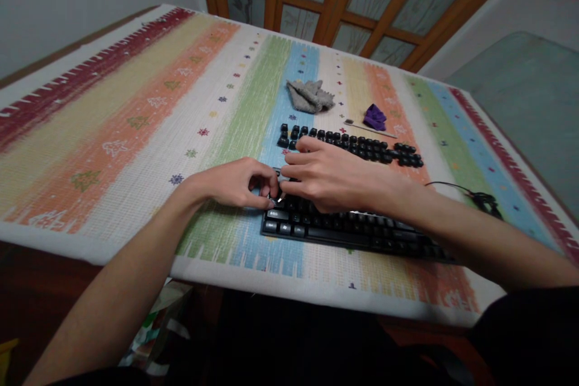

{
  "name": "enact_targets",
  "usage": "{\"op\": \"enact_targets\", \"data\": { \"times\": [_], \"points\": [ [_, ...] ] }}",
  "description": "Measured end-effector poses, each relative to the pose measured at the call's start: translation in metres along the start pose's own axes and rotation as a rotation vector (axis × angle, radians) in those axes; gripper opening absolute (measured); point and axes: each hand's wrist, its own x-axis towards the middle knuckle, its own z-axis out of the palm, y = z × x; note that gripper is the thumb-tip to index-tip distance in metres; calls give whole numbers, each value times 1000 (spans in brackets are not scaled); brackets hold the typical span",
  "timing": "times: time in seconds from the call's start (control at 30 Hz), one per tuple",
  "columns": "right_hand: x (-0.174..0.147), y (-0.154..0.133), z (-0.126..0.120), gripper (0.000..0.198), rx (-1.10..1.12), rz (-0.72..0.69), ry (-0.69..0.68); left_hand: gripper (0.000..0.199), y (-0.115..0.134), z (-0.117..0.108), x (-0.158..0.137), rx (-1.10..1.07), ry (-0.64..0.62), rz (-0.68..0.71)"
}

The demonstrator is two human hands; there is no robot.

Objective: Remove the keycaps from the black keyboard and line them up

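Note:
A black keyboard [353, 240] lies near the table's front edge, partly covered by my right hand and forearm. At its left end, my left hand [239, 184] curls with thumb and fingertips drawn together over the keys. My right hand [323, 175] reaches across from the right, its fingers bent and the tips almost meeting those of the left. A small shiny bit [281, 197] shows between the two hands, too small to name. Behind the keyboard, loose black keycaps [359, 146] stand in rows, some hidden by my right hand.
A crumpled grey cloth [310, 96] and a bunched purple cloth [375, 117] lie farther back. Beside the purple cloth is a thin stick-like tool [371, 129]. A coiled black cable [485, 202] rests at the right. The striped tablecloth [136, 151] covers the table.

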Motion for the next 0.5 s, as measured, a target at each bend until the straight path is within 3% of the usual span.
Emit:
{"op": "enact_targets", "data": {
  "times": [0.2, 0.5],
  "points": [
    [-11, 0, 4, 16, 6, 39, -75, 19, -1, -1, 0, 19, -27, 4],
    [-27, -2, 23, 36, 128, 171, -75, 17, 0, -1, 0, 23, -28, 9]
  ]
}}
